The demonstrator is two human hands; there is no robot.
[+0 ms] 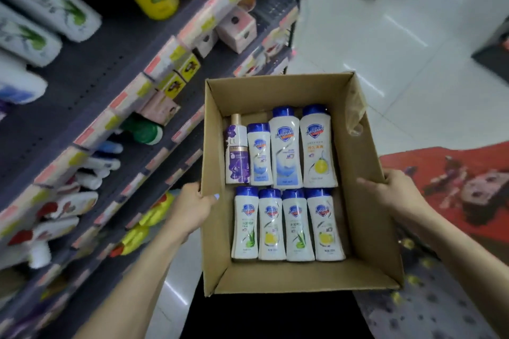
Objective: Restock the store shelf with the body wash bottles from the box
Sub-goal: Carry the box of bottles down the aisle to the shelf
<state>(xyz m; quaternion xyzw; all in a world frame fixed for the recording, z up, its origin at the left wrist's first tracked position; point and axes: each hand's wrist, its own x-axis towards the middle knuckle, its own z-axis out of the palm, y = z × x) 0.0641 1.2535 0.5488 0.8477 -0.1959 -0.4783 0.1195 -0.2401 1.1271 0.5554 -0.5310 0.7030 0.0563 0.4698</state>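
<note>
**Box of bottles held beside the shelf**

Both hands carry an open cardboard box [366, 173]. The left hand [190, 209] clasps its left wall, thumb hooked over the rim; the right hand [391, 190] grips the right wall, fingers inside. On the box floor lie eight bottles [286, 187] in two rows of four, caps pointing away from the person: white ones with blue caps, plus a purple bottle [236, 151] in the far left corner. The shelf [91, 82] stands left of the box, stocked with other bottles.
</note>
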